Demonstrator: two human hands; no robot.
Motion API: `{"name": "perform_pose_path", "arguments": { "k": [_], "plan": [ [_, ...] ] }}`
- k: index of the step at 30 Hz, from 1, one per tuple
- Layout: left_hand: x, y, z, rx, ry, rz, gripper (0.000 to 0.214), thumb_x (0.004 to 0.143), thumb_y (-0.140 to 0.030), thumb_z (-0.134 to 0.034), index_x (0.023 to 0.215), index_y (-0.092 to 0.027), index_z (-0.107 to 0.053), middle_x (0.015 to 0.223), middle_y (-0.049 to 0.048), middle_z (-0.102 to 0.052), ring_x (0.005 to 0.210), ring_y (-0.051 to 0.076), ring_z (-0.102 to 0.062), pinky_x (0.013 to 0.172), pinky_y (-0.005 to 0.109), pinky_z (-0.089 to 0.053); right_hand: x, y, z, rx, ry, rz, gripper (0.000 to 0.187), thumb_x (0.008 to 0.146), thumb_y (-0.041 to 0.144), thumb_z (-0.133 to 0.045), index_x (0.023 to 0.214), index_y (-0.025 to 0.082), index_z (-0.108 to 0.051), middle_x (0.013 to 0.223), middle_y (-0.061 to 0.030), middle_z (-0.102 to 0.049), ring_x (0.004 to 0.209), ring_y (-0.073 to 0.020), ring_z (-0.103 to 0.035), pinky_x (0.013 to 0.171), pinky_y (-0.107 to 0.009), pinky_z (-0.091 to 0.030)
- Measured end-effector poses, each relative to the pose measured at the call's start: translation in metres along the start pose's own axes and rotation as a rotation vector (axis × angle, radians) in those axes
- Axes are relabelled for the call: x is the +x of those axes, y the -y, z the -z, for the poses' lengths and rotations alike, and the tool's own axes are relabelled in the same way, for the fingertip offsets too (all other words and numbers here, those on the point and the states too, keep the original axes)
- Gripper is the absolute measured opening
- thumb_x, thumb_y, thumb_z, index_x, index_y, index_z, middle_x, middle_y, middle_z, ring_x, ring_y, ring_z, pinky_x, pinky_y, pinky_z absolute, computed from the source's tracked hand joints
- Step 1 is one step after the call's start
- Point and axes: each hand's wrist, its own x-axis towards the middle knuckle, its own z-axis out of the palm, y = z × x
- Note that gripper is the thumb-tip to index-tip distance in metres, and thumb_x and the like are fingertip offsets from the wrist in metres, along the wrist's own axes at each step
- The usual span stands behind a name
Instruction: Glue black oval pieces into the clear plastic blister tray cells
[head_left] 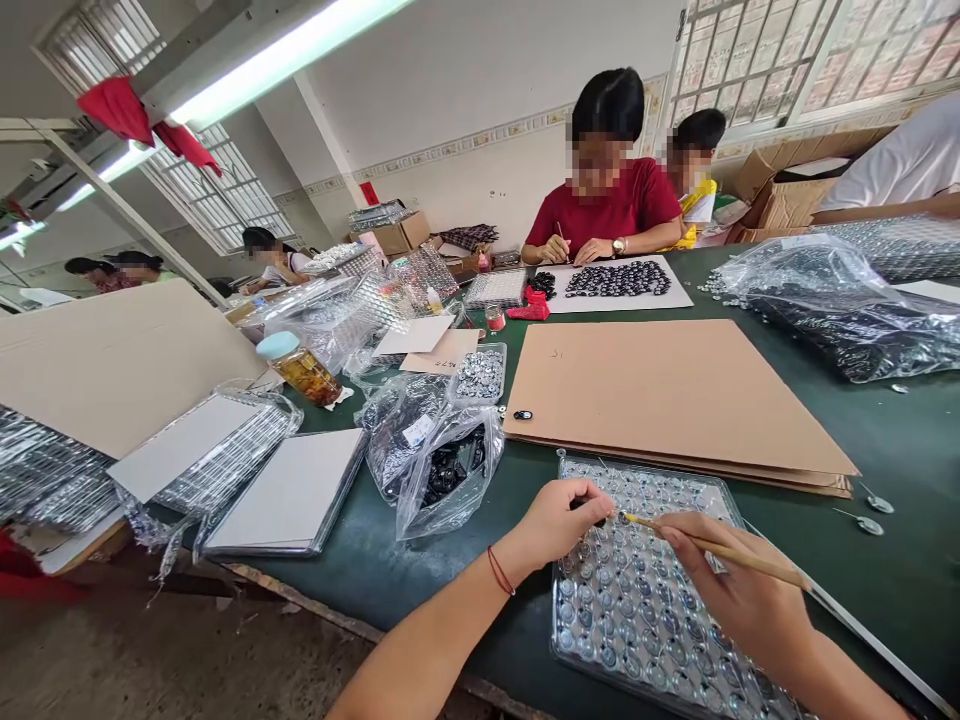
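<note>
Between the thumb and fingers of my left hand [564, 522] is a small black piece [592, 508], partly hidden by the fingertips. My right hand [731, 575] is wrapped round a thin wooden-handled brush [720, 548], its yellowish tip touching or very near the black piece. Both hands hover over a clear plastic tray [564, 648] whose rows of round cups hold small shiny parts. A red string circles my left wrist. Behind the tray lies a stack of brown cardboard sheets [660, 385], with one small black piece [523, 415] on its left corner.
An open plastic bag of black pieces [450, 485] lies left of my hands, near a small clear box of silvery parts [481, 375]. Covered trays [289, 490] and a blue-lidded jar [301, 368] stand farther left. Across the green table, a person in red [607, 200] works over a white board.
</note>
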Motion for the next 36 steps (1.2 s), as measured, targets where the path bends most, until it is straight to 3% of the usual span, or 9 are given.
{"name": "perform_pose_path", "arguments": {
  "k": [4, 7, 13, 18, 24, 29, 32, 34, 36],
  "plan": [
    [-0.005, -0.004, -0.008, -0.296, -0.017, 0.15, 0.038, 0.071, -0.05, -0.056, 0.083, -0.014, -0.061, 0.054, -0.0064, -0.033, 0.04, 0.003, -0.024, 0.039, 0.018, -0.019, 0.002, -0.002, 0.007, 0.09, -0.088, -0.102, 0.016, 0.086, 0.027, -0.041, 0.083, 0.023, -0.056, 0.058, -0.0003, -0.06, 0.047, -0.0137, -0.056, 0.046, -0.023, -0.044],
    [-0.01, 0.0, -0.018, -0.261, -0.043, 0.092, 0.046, 0.066, -0.049, -0.061, 0.096, -0.014, -0.062, 0.053, -0.0058, -0.037, 0.041, 0.004, -0.031, 0.041, 0.018, -0.025, 0.002, 0.001, 0.007, 0.25, -0.125, -0.187, 0.018, 0.088, 0.026, -0.039, 0.087, 0.022, -0.056, 0.05, 0.0017, -0.055, 0.043, -0.0128, -0.053, 0.047, -0.024, -0.045],
    [-0.014, 0.011, -0.027, -0.214, -0.239, 0.104, 0.054, 0.052, -0.055, -0.068, 0.084, -0.012, -0.062, 0.058, -0.0011, -0.049, 0.046, 0.008, -0.041, 0.045, 0.022, -0.035, 0.006, 0.009, -0.007, 0.507, -0.162, -0.231, 0.016, 0.088, 0.024, -0.04, 0.089, 0.02, -0.056, 0.057, 0.0, -0.059, 0.042, -0.0115, -0.052, 0.049, -0.025, -0.045],
    [-0.014, 0.007, -0.025, -0.175, -0.242, -0.008, 0.045, 0.062, -0.05, -0.064, 0.088, -0.013, -0.065, 0.054, -0.0026, -0.043, 0.045, 0.007, -0.038, 0.045, 0.021, -0.035, 0.009, 0.01, -0.013, 0.549, -0.163, -0.247, 0.019, 0.088, 0.026, -0.04, 0.083, 0.019, -0.057, 0.054, 0.0011, -0.057, 0.043, -0.0115, -0.052, 0.056, -0.028, -0.046],
    [-0.019, 0.004, -0.025, -0.113, -0.219, -0.096, 0.031, 0.066, -0.04, -0.064, 0.083, -0.014, -0.068, 0.053, -0.0013, -0.048, 0.045, 0.008, -0.042, 0.046, 0.021, -0.036, 0.001, 0.012, -0.006, 0.672, -0.208, -0.318, 0.021, 0.088, 0.027, -0.041, 0.081, 0.018, -0.058, 0.064, -0.0014, -0.059, 0.04, -0.0097, -0.051, 0.047, -0.026, -0.044],
    [0.001, -0.012, 0.015, -0.201, -0.416, -0.237, 0.024, 0.065, -0.032, -0.068, 0.082, -0.015, -0.067, 0.056, -0.0032, -0.049, 0.045, 0.005, -0.044, 0.044, 0.016, -0.034, 0.0, 0.0, 0.01, 0.77, -0.324, -0.402, 0.02, 0.088, 0.031, -0.042, 0.087, 0.018, -0.058, 0.067, -0.0036, -0.06, 0.044, -0.0106, -0.051, 0.044, -0.025, -0.042],
    [0.022, -0.027, 0.061, -0.569, -0.606, -0.253, 0.027, 0.062, -0.03, -0.071, 0.083, -0.016, -0.06, 0.05, -0.0072, -0.042, 0.038, 0.002, -0.036, 0.035, 0.013, -0.024, 0.002, -0.004, 0.013, 0.745, -0.348, -0.442, 0.021, 0.087, 0.033, -0.044, 0.087, 0.017, -0.057, 0.067, -0.0038, -0.061, 0.043, -0.0102, -0.05, 0.046, -0.025, -0.042],
    [0.032, -0.034, 0.083, -0.637, -0.598, -0.218, 0.026, 0.066, -0.032, -0.068, 0.084, -0.016, -0.056, 0.047, -0.0093, -0.036, 0.033, 0.001, -0.028, 0.032, 0.013, -0.019, 0.004, -0.004, 0.012, 0.703, -0.361, -0.447, 0.021, 0.087, 0.034, -0.044, 0.086, 0.017, -0.056, 0.066, -0.003, -0.061, 0.041, -0.0094, -0.05, 0.047, -0.026, -0.043],
    [0.036, -0.036, 0.087, -0.662, -0.565, -0.177, 0.027, 0.069, -0.035, -0.065, 0.082, -0.015, -0.053, 0.047, -0.0096, -0.034, 0.032, 0.001, -0.024, 0.031, 0.013, -0.018, 0.005, -0.001, 0.01, 0.666, -0.354, -0.437, 0.022, 0.087, 0.034, -0.043, 0.085, 0.017, -0.055, 0.065, -0.0019, -0.06, 0.04, -0.0086, -0.049, 0.048, -0.025, -0.043]
  ]
}}
